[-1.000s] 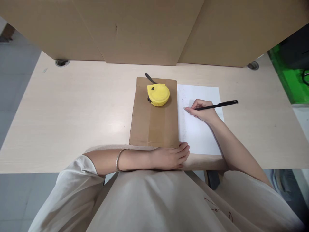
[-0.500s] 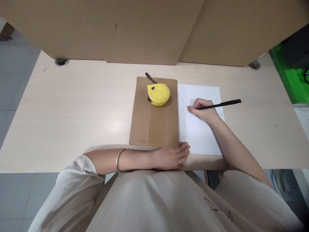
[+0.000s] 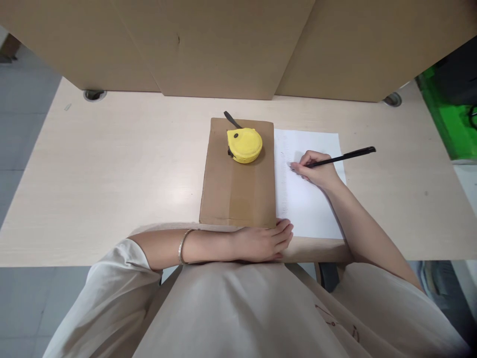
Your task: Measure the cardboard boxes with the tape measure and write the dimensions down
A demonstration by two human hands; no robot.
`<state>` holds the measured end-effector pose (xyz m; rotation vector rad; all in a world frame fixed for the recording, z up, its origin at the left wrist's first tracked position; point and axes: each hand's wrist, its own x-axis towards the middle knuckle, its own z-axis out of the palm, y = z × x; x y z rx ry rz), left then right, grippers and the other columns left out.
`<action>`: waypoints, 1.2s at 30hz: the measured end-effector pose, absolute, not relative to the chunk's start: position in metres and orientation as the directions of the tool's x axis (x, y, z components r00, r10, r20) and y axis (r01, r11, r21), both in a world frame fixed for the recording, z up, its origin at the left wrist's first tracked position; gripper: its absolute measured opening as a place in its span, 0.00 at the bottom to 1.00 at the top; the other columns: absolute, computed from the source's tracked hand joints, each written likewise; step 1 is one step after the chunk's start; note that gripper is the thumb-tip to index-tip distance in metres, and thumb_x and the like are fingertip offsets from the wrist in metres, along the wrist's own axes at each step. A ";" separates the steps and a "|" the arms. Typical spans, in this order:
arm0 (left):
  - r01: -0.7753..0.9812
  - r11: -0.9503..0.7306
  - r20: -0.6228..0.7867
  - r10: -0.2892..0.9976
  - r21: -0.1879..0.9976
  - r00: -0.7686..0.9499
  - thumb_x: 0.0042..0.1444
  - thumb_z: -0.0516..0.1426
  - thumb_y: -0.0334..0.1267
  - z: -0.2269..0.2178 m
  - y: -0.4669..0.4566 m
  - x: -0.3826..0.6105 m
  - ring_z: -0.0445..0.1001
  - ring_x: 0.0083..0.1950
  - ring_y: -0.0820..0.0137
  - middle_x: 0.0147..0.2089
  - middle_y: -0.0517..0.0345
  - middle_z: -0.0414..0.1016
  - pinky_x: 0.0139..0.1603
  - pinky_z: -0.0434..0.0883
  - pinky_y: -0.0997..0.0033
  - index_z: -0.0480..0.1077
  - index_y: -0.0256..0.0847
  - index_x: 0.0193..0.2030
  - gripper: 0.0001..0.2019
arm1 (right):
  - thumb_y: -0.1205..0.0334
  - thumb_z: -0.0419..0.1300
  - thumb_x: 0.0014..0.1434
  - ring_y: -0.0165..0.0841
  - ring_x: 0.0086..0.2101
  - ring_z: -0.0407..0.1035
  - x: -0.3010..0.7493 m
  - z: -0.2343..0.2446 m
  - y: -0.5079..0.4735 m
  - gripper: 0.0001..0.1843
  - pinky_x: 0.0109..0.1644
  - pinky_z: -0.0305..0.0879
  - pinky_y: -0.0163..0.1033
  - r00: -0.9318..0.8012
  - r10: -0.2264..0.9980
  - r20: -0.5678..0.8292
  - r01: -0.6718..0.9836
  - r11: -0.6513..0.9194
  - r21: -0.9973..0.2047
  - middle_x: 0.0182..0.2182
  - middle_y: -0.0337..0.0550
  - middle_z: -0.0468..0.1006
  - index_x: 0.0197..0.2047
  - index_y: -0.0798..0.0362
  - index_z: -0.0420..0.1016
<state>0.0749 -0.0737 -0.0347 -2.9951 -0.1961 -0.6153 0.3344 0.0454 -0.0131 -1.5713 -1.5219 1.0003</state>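
Over on the right half of the counter (image 3: pixel 112 164), the person's right hand (image 3: pixel 316 169) has a slim black plastic-looking pen (image 3: pixel 357 153) pinched in a normal writing grip, back end angled up to the right. Below it is a rectangular white paper sheet (image 3: pixel 316 214) with a faint column of marks near its left side. Looks like mid-writing to me, though I can't tell if the tip's actually touching. Another stroke would just call for a steady pinch, a light touch and a sheet that doesn't slide.

The left hand (image 3: pixel 261 243) lies flat and relaxed, nothing visible in it, fingertips over the sheet's near-left corner; can't tell if it's pressing. Just beyond, a flat brown cardboard rectangle (image 3: pixel 218 189) borders the sheet, with a round yellow pouch-like thing (image 3: pixel 245 145) on top. Tall brown cardboard panels (image 3: pixel 223 49) stand behind everything.
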 end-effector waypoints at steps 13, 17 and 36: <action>0.132 -0.990 0.401 0.100 -0.054 0.911 0.77 0.50 0.49 -0.032 -0.072 0.076 0.78 0.69 0.57 0.65 0.40 0.81 0.70 0.70 0.64 0.77 0.27 0.64 0.27 | 0.53 0.70 0.49 0.28 0.19 0.56 0.336 -0.017 0.045 0.20 0.24 0.51 0.35 -0.030 1.000 0.006 0.517 0.021 -0.856 0.15 0.35 0.66 0.19 0.49 0.63; 0.122 -0.991 0.372 0.092 -0.058 0.923 0.76 0.51 0.50 -0.032 -0.072 0.075 0.78 0.69 0.56 0.67 0.37 0.80 0.70 0.69 0.64 0.76 0.26 0.64 0.28 | 0.55 0.67 0.48 0.27 0.21 0.54 0.335 -0.016 0.046 0.18 0.25 0.49 0.35 -0.030 0.999 0.021 0.545 0.034 -0.838 0.16 0.35 0.63 0.19 0.49 0.61; 0.116 -0.992 0.366 0.092 -0.044 0.926 0.76 0.51 0.48 -0.033 -0.072 0.076 0.77 0.70 0.56 0.67 0.39 0.80 0.72 0.68 0.63 0.76 0.26 0.64 0.27 | 0.48 0.46 0.75 0.57 0.44 0.81 0.320 0.014 0.044 0.32 0.44 0.67 0.49 0.191 0.958 -0.212 0.978 -0.168 0.120 0.39 0.68 0.85 0.41 0.61 0.86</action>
